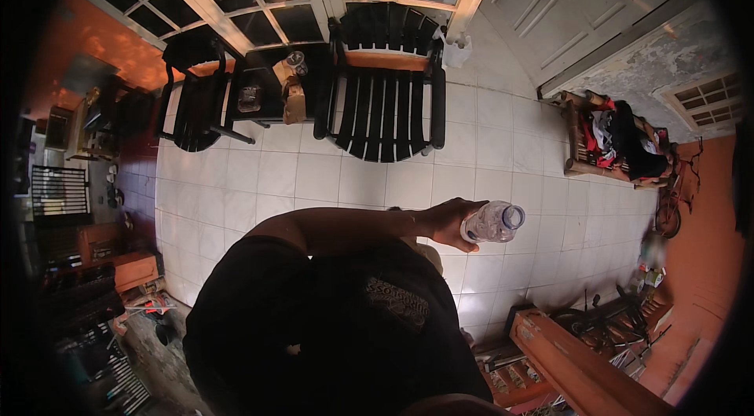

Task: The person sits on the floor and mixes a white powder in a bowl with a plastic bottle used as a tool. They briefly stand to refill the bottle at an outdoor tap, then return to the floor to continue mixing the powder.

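Our fingers (463, 237) are curled round a clear plastic bottle (493, 221), grasping it at its lower half while the bottle lies nearly level, its open round mouth turned to our right and away from the body. The hand that holds it (450, 221) is our left hand, and its forearm (345, 227) crosses in front of our chest from the left side of the picture toward the right, bare up to the shoulder. The bottle hangs in the air above the white tiled floor (487, 141), touching nothing but the hand. We cannot see our right hand anywhere in the view, so its state is not shown. Below the arm our black shirt (330, 329) fills the lower middle of the picture. Farther out, across the tiles, a black slatted chair (389, 113) stands against the windowed wall, and just beside it on its left a small dark bench (271, 86) carries a clear glass (296, 61) and a brown paper bag (293, 98). A second black chair (196, 102) stands on the far side of that bench. Well apart, at the right, a wooden rack (585, 145) holds a heap of dark and red clothes (624, 137), and a long wooden plank (581, 373) lies at the lower right.
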The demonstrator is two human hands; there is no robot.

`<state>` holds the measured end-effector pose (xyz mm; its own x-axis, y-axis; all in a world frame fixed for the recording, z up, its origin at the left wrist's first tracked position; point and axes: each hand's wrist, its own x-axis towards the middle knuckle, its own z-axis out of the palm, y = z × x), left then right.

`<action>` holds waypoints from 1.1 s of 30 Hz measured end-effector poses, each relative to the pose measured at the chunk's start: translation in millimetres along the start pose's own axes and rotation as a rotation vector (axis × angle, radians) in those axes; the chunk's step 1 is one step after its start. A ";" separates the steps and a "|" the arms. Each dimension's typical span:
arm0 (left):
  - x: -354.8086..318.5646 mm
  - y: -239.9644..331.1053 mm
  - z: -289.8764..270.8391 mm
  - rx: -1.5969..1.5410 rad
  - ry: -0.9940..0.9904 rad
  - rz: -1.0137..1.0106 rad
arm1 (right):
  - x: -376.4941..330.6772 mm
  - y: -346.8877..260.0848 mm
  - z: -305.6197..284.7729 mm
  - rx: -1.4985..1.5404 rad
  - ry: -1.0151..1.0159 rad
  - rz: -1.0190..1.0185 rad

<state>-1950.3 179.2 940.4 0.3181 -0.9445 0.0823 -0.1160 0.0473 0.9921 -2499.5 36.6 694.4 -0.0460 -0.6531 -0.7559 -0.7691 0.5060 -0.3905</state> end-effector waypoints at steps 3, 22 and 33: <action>106.9 -2.3 -30.3 -0.068 0.053 0.042 | -3.8 -43.1 32.8 -0.168 -0.219 0.116; 640.0 -138.5 -254.3 0.145 0.603 -0.071 | 596.9 -1050.6 -227.3 -0.906 0.646 -1.136; 819.4 -140.2 -503.1 0.078 0.778 -0.152 | 516.9 -1270.2 172.7 -0.624 -0.183 -0.996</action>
<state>-1200.0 -437.8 916.3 0.8983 -0.4390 0.0172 -0.0749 -0.1143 0.9906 -1436.3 -846.5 709.0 0.8002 -0.4883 -0.3481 -0.5949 -0.5732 -0.5635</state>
